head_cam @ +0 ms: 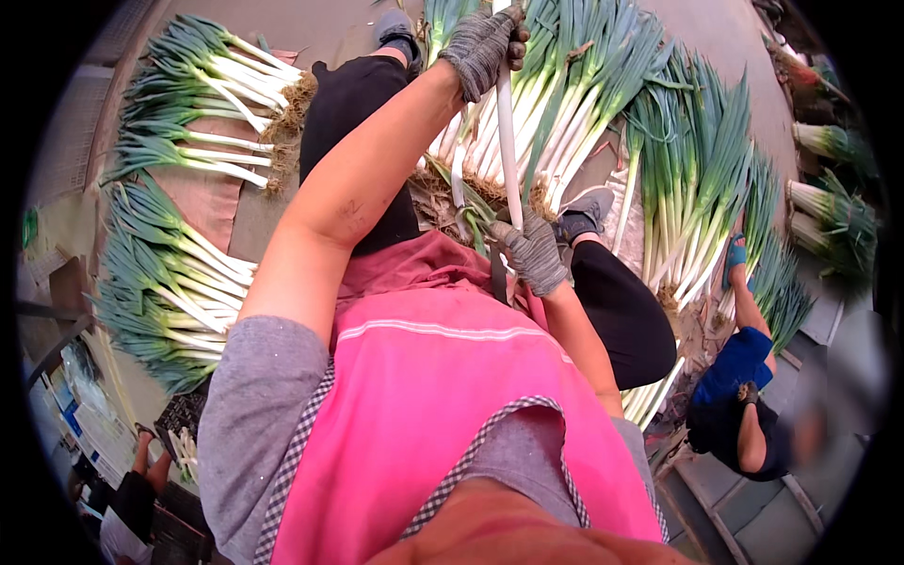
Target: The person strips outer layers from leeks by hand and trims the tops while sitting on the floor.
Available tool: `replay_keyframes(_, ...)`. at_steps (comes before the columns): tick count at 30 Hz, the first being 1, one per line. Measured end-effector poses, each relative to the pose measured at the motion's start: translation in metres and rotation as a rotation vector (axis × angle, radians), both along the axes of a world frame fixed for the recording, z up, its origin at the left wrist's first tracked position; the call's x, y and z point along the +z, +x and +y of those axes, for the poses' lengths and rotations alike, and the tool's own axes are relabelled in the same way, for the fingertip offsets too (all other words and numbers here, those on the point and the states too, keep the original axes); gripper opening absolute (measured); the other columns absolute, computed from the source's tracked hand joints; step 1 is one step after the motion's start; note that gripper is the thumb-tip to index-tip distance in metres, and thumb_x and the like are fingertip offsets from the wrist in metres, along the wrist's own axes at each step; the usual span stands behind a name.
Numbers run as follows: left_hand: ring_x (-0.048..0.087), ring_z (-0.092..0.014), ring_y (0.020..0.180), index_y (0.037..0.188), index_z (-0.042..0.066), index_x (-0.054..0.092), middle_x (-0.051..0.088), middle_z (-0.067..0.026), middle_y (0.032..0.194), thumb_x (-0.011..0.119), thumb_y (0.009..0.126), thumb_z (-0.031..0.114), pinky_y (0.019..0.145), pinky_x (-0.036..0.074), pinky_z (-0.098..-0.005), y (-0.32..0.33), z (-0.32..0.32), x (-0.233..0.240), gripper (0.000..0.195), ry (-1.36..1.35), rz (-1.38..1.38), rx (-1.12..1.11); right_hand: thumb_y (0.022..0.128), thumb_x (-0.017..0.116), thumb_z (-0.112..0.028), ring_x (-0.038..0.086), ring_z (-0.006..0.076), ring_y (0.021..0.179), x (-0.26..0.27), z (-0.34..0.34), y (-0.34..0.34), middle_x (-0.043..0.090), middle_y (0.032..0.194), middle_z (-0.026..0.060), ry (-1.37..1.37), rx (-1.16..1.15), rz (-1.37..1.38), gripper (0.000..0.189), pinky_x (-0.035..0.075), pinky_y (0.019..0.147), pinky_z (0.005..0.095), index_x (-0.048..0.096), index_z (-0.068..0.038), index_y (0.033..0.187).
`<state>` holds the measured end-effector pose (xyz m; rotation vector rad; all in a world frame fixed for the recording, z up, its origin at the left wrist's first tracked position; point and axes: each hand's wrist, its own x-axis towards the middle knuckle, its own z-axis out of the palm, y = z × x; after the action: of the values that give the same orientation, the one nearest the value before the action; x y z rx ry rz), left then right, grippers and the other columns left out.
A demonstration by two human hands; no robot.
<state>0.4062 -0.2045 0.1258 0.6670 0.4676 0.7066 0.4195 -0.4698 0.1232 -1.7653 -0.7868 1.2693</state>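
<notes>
A long green onion (506, 134) with a smooth white stalk is stretched between my hands. My left hand (484, 49), in a grey knit glove, is closed around it at the far end. My right hand (533, 251), gloved the same way, grips the stalk near its lower end, close to my lap. A narrow dark strip (498, 272) shows beside the right hand; I cannot tell what it is. Loose peeled leaves (474, 206) hang just left of that hand. Beyond, a wide pile of green onions (565, 92) lies with roots towards me.
More green onions lie in rows at the left (212, 92), lower left (176, 282) and right (696, 183). Dark plastic crates (176, 417) stand lower left. A person in blue shorts (731, 371) sits at right; another person (134, 494) is lower left. Tied bundles (823, 205) lie far right.
</notes>
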Motion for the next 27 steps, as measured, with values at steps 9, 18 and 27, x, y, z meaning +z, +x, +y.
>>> replay_keyframes(9,0.038,-0.007,0.039,0.091,0.012,0.043,0.043,0.001,0.059,0.046,0.087,0.018,0.034,0.033,-0.0208,-0.052,0.02,0.038,0.008,0.171,-0.029,0.401,0.076,0.06,-0.026,0.053,0.0197,0.055,-0.005,0.049,-0.005,0.053,0.063,0.0122,0.116,0.049,-0.287,0.029,0.041,0.052,0.0317,0.052,-0.003,0.091)
replay_keyframes(18,0.041,-0.011,0.037,0.081,0.002,0.046,0.046,-0.0024,0.051,0.052,0.081,0.016,0.033,0.035,-0.0265,-0.059,0.051,0.031,0.015,0.207,0.244,0.614,0.073,0.064,-0.029,0.057,0.03,0.059,0.016,0.085,-0.021,0.058,0.068,0.0145,0.386,0.017,-1.187,0.03,0.044,0.05,0.0351,0.057,-0.006,0.09)
replay_keyframes(27,0.043,-0.009,0.047,0.09,0.007,0.043,0.048,-0.0025,0.062,0.056,0.08,0.022,0.038,0.037,-0.0245,-0.042,0.036,0.035,0.022,0.219,0.225,0.714,0.086,0.044,-0.025,0.048,0.0092,0.05,-0.012,0.069,-0.008,0.054,0.057,0.004,0.312,-0.203,-0.297,0.034,0.038,0.048,0.0239,0.054,0.004,0.101)
